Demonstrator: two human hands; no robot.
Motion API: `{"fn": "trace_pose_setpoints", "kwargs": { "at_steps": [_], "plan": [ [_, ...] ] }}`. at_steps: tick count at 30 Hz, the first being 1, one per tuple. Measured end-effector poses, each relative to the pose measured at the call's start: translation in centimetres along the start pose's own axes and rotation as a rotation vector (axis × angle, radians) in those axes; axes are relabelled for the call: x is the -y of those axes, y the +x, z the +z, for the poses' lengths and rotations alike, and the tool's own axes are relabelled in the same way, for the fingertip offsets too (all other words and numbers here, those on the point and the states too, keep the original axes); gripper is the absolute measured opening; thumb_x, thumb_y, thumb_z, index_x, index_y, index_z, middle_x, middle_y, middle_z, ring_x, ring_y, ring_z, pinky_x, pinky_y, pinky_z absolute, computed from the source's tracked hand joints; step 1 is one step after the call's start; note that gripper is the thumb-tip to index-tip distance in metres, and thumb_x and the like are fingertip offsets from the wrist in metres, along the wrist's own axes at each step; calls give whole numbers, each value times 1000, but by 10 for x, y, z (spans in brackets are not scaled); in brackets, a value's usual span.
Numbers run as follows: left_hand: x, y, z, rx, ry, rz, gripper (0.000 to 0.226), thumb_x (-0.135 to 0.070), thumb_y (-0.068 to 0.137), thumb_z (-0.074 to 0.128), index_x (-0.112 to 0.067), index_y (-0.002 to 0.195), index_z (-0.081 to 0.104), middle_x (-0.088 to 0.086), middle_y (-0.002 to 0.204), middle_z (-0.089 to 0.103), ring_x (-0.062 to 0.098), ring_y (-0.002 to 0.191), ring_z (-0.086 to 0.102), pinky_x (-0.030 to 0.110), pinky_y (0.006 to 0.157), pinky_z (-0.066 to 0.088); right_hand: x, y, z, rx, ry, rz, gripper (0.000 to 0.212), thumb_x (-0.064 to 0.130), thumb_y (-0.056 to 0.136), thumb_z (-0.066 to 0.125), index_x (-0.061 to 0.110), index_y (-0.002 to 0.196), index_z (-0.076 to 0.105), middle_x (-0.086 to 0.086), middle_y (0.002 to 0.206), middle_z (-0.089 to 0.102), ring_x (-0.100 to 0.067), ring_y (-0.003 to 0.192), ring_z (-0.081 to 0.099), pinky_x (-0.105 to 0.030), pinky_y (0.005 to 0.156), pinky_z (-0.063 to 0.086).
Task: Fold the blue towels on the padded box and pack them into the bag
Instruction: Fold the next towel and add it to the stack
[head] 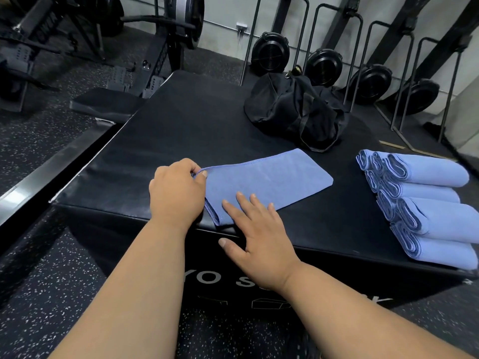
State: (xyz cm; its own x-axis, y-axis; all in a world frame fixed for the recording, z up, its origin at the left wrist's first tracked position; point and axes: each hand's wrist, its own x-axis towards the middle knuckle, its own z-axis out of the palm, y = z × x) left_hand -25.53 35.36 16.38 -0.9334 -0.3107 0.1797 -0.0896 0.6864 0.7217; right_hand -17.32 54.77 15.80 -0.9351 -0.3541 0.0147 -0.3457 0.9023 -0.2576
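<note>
Towel, half-folded near the front edge of the padded box, is pinched at its left end by the left hand and pressed flat by the open right hand, its long axis running rightward from the pinch.

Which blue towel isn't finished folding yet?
The flat towel mid-box: left hand pinches its corner, right hand presses it. The stacked towels at right are folded.
</note>
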Motion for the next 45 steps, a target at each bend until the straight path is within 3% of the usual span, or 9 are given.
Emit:
{"fn": "trace_pose_setpoints", "kwargs": {
  "at_steps": [5, 10, 16, 21, 25, 31, 37, 41, 45],
  "plan": [
    [-1, 0, 3, -53, -25, -50, 8, -31, 91, 60, -32, 92, 68, -12, 86, 68, 25, 100, 57, 37, 77, 47, -1, 1, 1, -32, 42, 4, 75, 66, 98, 37, 45, 166, 11, 12, 176, 0, -14, 162, -10, -39, 128, -15],
    [-6, -4, 0, -101, -75, -4, 41, -22, 94, 64, -33, 134, 61, -12, 120, 65, 20, 108, 60, 37, 88, 46, 1, 2, 4, -98, 38, 3, 74, 65, 100, 40, 48, 165, 8, 7, 177, 1, -19, 163, -8, -45, 130, -10],
    [7, -4, -4, 10, -54, 173, 39, -3, 93, 53, -31, 101, 79, -9, 116, 71, 20, 105, 63, 34, 84, 52, 5, 5, 21, -288, 44, -148, 55, 59, 96, 54, 37, 146, 58, -5, 163, 44, -34, 153, 35, -56, 126, 17],
    [14, -8, -16, 201, 170, 211, 53, -10, 98, 45, -32, 140, 68, -10, 153, 56, 26, 136, 43, 43, 113, 40, 9, 12, 18, -264, 152, -33, 55, 58, 96, 52, 30, 142, 64, 3, 151, 59, -26, 145, 47, -46, 121, 26],
    [10, -10, -21, 263, 250, 204, 54, -17, 101, 43, -38, 147, 59, -14, 160, 47, 27, 138, 37, 41, 115, 34, 11, 14, 13, -277, 196, -14, 40, 44, 97, 62, 27, 133, 72, 2, 145, 64, -27, 141, 52, -48, 119, 32],
    [13, -18, -28, 288, 83, 291, 46, -27, 82, 64, -40, 126, 73, -17, 143, 56, 21, 134, 36, 41, 118, 32, 11, 7, -10, -220, 420, 111, 18, 31, 103, 62, 25, 113, 76, 6, 125, 74, -12, 133, 54, -16, 112, 32],
    [-1, -51, -26, 456, -1, 464, 41, -38, 69, 72, -46, 109, 73, -23, 141, 46, 10, 140, 30, 38, 120, 32, -12, -37, -41, -347, 718, 305, 14, 25, 104, 58, 25, 94, 68, -1, 87, 65, -14, 79, 59, -30, 77, 48],
    [-11, -69, -16, 443, 3, 595, 20, -26, 84, 78, -40, 99, 79, -26, 128, 60, 6, 128, 43, 34, 112, 41, -33, -71, -51, -360, 782, 314, 15, 16, 105, 55, 16, 96, 66, -15, 90, 60, -24, 78, 52, -32, 74, 45],
    [-25, -87, -18, 449, -130, 600, 15, -22, 87, 81, -33, 97, 79, -28, 118, 67, -7, 124, 49, 8, 104, 34, -51, -98, -49, -385, 747, 338, 17, 17, 107, 52, 21, 95, 63, -18, 87, 55, -27, 77, 47, -34, 72, 41]
  ]
}}
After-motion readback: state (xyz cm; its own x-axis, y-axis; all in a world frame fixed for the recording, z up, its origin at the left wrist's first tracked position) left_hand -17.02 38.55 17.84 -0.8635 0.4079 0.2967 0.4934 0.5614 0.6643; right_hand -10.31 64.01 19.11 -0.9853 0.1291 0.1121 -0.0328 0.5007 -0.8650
